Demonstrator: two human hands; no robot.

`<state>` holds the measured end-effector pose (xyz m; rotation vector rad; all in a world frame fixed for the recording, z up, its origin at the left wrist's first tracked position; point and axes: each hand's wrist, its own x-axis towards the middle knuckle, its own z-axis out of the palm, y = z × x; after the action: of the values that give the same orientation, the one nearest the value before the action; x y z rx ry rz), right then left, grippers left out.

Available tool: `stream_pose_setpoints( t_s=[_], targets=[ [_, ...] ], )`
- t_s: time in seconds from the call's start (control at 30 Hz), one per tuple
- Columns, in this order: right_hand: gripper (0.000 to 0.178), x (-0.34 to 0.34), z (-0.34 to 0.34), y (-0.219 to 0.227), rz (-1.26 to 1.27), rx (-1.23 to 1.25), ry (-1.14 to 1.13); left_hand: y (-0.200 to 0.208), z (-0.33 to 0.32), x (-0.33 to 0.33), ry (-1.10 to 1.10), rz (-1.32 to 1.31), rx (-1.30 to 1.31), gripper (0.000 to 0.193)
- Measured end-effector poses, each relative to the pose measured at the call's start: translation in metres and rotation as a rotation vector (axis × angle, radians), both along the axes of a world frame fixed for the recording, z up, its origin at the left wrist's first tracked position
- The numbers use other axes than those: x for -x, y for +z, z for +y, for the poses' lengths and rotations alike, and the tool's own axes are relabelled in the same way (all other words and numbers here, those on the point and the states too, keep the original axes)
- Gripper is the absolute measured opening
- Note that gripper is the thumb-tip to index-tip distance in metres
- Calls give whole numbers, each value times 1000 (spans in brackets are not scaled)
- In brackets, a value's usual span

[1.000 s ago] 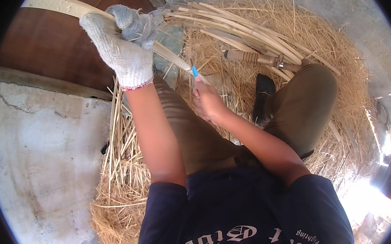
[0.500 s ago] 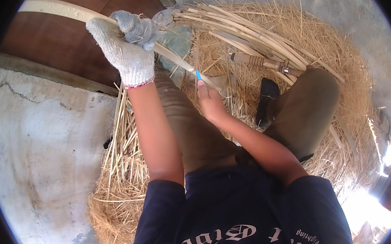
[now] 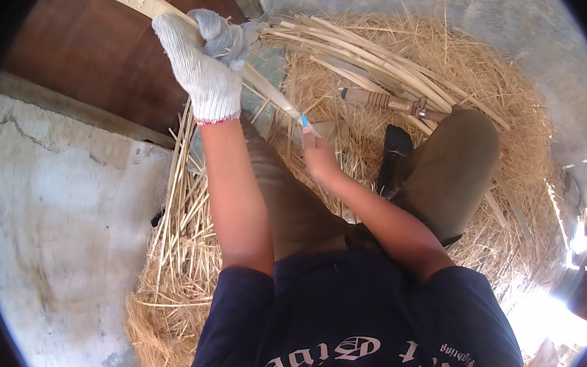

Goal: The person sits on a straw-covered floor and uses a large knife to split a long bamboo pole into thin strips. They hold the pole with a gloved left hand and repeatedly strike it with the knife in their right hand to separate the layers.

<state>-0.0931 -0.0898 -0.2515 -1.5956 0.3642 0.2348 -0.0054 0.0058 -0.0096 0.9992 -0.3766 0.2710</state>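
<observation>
The left hand [image 3: 205,70], in a white knitted glove, is clenched around a long pale bamboo strip [image 3: 155,4] that slants from the upper left down to the bare right hand [image 3: 319,157]. That hand grips what seems to be a small blue-handled knife [image 3: 304,122] against the strip's lower end. Loose straw-coloured shavings [image 3: 478,79] cover the floor around the knees; a bundle of split bamboo strips [image 3: 366,53] lies just beyond, bare grey concrete floor [image 3: 69,222] to the left.

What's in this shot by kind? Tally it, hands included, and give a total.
Hands: 2, gloved left hand and bare right hand
pale cane gripped by the left hand: 1
blue-tipped tool in the right hand: 1
wooden-handled tool on the straw: 1
black object by the leg: 1
Total: 6
</observation>
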Motion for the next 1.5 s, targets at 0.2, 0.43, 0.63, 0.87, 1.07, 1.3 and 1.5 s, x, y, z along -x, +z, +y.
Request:
stream_pose_setpoints(
  t_s=[0.2, 0.43, 0.63, 0.87, 1.07, 1.3, 1.5],
  targets=[
    [61, 2, 13, -7, -174, -78, -45, 0, 4, 1, 32, 17, 21, 71],
    [53, 2, 22, 3, -90, -369, -34, -7, 7, -5, 79, -58, 10, 68],
    [64, 1, 12, 2, 48, -197, -30, -5, -12, -3, 349, -9, 80, 67],
    [65, -3, 7, -31, 58, -98, -56, -11, -12, -8, 394, -30, 57, 67],
    [66, -2, 12, -18, -105, -55, -5, -6, -11, -1, 343, -26, 105, 66],
    [62, -11, 12, -27, -51, -199, 31, -5, 3, 0, 269, -16, 91, 65],
    [65, -4, 1, -33, -99, 67, 14, -6, 12, -3, 241, 4, 88, 67]
  ],
)
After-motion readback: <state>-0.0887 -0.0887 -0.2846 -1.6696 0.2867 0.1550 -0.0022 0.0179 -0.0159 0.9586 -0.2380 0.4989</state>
